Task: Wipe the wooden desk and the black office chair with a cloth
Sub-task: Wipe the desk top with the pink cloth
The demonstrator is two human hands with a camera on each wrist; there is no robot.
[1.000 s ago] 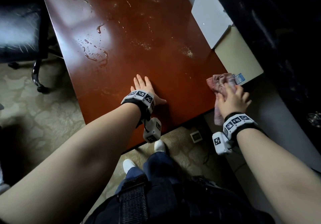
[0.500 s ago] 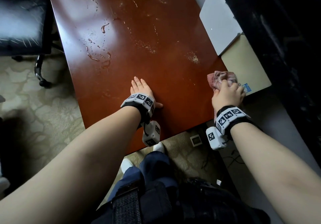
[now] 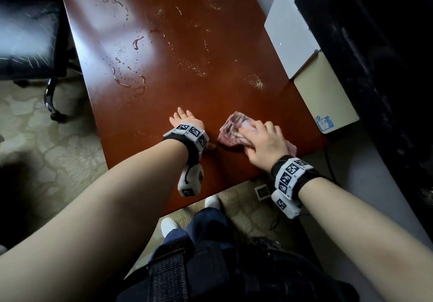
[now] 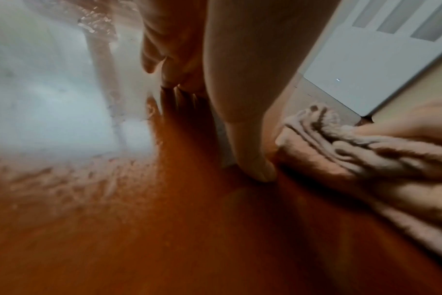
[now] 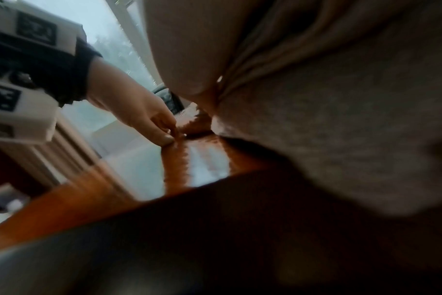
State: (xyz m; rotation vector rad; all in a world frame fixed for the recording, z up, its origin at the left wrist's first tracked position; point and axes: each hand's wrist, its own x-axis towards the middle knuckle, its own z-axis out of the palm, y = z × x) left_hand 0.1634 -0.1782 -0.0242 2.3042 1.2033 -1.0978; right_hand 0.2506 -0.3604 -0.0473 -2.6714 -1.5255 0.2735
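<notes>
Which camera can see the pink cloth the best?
The head view: it shows the whole pink cloth lying on the wooden desk under the right hand. The left wrist view shows its folds close up, cut off at the edge. The right wrist view shows only a blurry piece.

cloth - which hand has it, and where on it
The right hand presses the bunched pink cloth from above, fingers curled over its top; left hand holds nothing.

The worktop (image 3: 210, 44) is filling the centre of the head view. The left hand (image 3: 185, 120) is lying flat near its lower edge, with the right hand (image 3: 264, 142) pressing on the cloth (image 3: 230, 128) just to its right. The chair (image 3: 28, 39) is standing at upper left, and two flat devices (image 3: 304, 51) are lying at right.
</notes>
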